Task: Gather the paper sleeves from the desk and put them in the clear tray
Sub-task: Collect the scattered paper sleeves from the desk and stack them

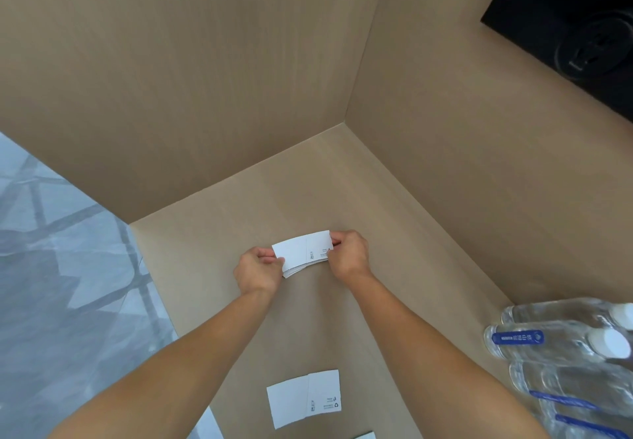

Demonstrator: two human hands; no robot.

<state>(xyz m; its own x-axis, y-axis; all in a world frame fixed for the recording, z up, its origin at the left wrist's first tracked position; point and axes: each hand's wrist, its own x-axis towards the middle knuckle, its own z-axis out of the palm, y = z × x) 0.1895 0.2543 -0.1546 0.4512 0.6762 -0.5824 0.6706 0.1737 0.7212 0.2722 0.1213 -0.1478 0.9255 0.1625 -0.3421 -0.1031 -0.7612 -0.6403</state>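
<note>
A small stack of flat white paper sleeves (pixel 303 252) is held over the beige desk (pixel 308 192), near the middle of the view. My left hand (pixel 257 272) pinches the stack's left end and my right hand (pixel 349 255) pinches its right end. Another white paper sleeve (pixel 303 399) lies flat on the desk closer to me, between my forearms. The corner of one more sleeve (pixel 365 435) shows at the bottom edge. No clear tray is in view.
Several clear water bottles (pixel 565 342) with blue labels lie at the right edge of the desk. Beige wall panels rise behind and to the right of the desk. A black socket panel (pixel 579 27) sits top right. Grey tiled floor (pixel 61 267) lies to the left.
</note>
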